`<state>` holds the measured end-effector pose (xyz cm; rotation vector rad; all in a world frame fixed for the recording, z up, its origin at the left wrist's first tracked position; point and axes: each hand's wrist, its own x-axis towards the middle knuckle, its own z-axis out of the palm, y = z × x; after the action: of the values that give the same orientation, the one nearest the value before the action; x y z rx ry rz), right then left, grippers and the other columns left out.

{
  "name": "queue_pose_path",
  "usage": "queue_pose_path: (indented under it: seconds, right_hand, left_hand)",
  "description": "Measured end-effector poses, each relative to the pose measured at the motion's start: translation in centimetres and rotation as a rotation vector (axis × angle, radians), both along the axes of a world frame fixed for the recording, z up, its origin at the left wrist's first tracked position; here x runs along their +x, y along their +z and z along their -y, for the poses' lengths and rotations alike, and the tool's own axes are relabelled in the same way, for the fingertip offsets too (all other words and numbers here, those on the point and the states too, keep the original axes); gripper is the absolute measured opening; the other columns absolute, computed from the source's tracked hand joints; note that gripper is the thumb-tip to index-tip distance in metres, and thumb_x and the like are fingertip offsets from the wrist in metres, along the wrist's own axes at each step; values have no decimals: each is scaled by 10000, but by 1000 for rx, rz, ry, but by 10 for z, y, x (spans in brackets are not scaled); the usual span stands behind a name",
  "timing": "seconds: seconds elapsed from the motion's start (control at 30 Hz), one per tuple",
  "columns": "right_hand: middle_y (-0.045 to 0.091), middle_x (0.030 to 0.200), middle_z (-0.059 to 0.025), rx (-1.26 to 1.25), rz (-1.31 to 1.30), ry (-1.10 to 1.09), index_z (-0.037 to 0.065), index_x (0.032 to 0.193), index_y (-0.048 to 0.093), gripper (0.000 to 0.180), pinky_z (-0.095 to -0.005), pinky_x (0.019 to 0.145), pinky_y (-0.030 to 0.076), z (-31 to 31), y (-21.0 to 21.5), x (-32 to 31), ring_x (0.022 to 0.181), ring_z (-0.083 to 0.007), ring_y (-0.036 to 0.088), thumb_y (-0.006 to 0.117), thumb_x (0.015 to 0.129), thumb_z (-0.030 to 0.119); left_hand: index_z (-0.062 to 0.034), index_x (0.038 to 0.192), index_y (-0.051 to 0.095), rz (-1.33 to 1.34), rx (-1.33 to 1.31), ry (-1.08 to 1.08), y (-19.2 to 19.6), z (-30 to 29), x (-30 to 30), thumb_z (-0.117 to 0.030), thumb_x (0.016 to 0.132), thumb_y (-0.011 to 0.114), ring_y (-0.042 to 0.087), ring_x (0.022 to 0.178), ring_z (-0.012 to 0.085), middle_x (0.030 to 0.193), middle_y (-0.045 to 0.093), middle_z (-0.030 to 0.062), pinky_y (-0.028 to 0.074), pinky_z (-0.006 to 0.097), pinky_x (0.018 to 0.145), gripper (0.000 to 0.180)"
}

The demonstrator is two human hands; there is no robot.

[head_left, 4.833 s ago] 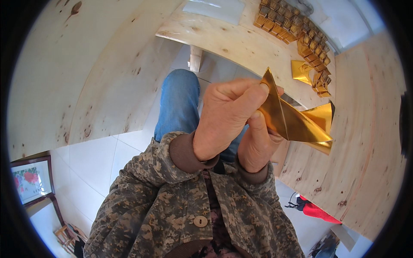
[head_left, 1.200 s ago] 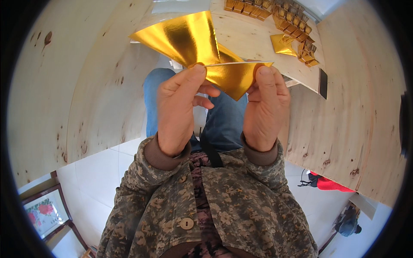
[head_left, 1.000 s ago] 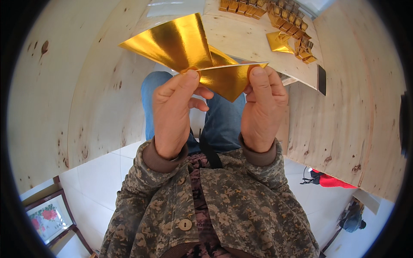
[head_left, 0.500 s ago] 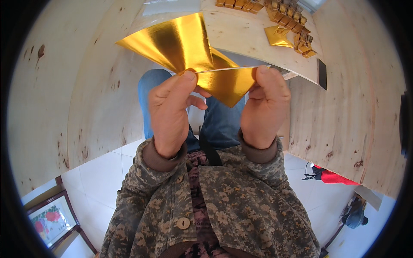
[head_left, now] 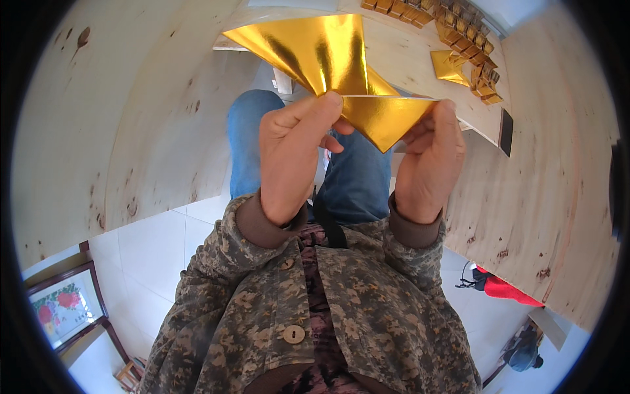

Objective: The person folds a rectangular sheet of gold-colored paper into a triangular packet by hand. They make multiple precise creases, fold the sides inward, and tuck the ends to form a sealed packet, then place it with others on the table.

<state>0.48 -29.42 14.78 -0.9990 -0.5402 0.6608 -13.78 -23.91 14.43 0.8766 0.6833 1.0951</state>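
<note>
A sheet of shiny gold foil paper [head_left: 328, 49] is held up in front of me, above my knees. Its near part is folded into a triangle that points down toward me, with a pale straight edge along the fold. My left hand [head_left: 295, 148] pinches the paper at the left end of that edge, thumb on top. At the right end, my right hand [head_left: 430, 154] grips the corner between thumb and fingers. Some right fingers are hidden behind the paper. The wider part of the sheet fans out to the far left.
On the wooden table [head_left: 407, 62] beyond stand rows of folded gold paper pieces [head_left: 462, 33], with a flat gold paper piece [head_left: 449, 67] beside them. Wooden panels [head_left: 525, 190] rise on both sides. A framed flower picture [head_left: 65, 305] stands low at left; a red item [head_left: 508, 289] lies at right.
Both hands and the gold paper have shifted to the right and slightly upward in the view. The grip on the folded edge stays the same.
</note>
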Motion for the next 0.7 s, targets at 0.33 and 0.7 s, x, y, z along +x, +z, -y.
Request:
queue_pose_path:
  seconds: [0.33,0.7]
  right_hand:
    - [731,849,-72,-210,33,315,-5,1017,724,234,-233,661,488,8,-12,-20,712,-98,631,708,978,226]
    - [739,880,-84,-198,-35,303,-14,1043,725,219,-241,667,502,-3,-25,-15,725,-107,650,724,963,190]
  left_hand:
    - [8,973,759,-81,-22,45,-4,-4,1,-235,994,650,628,716,79,789,700,40,469,230,589,267]
    - [-4,1055,735,-125,-132,-58,-7,-21,-1,-241,986,683,649,779,105,894,704,40,506,233,604,252]
